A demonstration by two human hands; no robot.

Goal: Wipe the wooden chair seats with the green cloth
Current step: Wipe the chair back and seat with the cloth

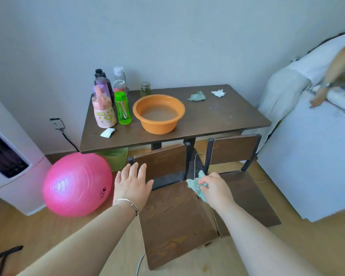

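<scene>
Two dark wooden chairs stand side by side against the table, the left chair seat (173,222) nearest me and the right chair seat (251,198) beside it. My right hand (215,188) grips a crumpled green cloth (196,187) over the far right corner of the left seat. My left hand (132,182) hovers with fingers spread and straight over the left seat's far left corner, in front of the backrest (163,162). It holds nothing.
The brown table (217,120) carries an orange basin (158,113), several bottles (112,100), another green rag (196,96) and a white tissue (218,93). A pink ball (76,185) and green bin (116,159) sit left. Another person's arm (331,72) leans on a white bed (311,156) at right.
</scene>
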